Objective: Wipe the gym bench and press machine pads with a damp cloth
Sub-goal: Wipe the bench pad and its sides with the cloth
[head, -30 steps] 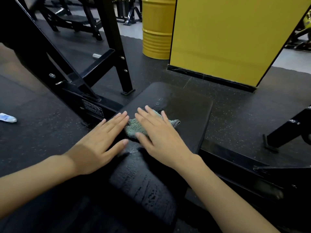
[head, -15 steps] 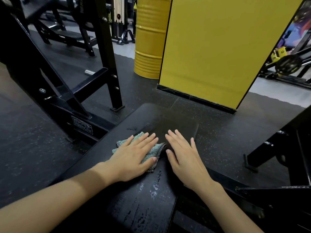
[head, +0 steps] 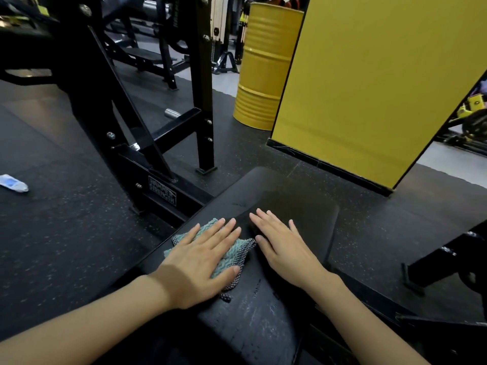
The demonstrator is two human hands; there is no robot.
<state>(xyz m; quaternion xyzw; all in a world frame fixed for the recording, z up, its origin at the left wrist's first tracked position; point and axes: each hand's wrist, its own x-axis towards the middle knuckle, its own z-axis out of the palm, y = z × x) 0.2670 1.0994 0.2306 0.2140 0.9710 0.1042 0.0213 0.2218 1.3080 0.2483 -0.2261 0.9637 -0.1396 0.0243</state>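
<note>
A black padded bench seat [head: 303,206] runs away from me, its near part cracked and streaked with damp. A teal knitted cloth [head: 234,252] lies on the pad's left side. My left hand [head: 203,256] presses flat on the cloth with straight fingers and covers most of it. My right hand [head: 284,246] lies flat on the bare pad just right of the cloth, fingers spread, its thumb close to the cloth's right corner.
A black steel machine frame [head: 147,133] stands left of the bench with a label plate. A yellow drum [head: 266,67] and a yellow pillar [head: 369,83] are beyond. A plastic bottle [head: 13,183] lies on the rubber floor at far left. Another frame leg [head: 448,254] is at right.
One second ago my right hand pressed the cloth; now the left hand presses it, toward the pad's left edge. The right hand rests on bare pad. The view has tilted up.
</note>
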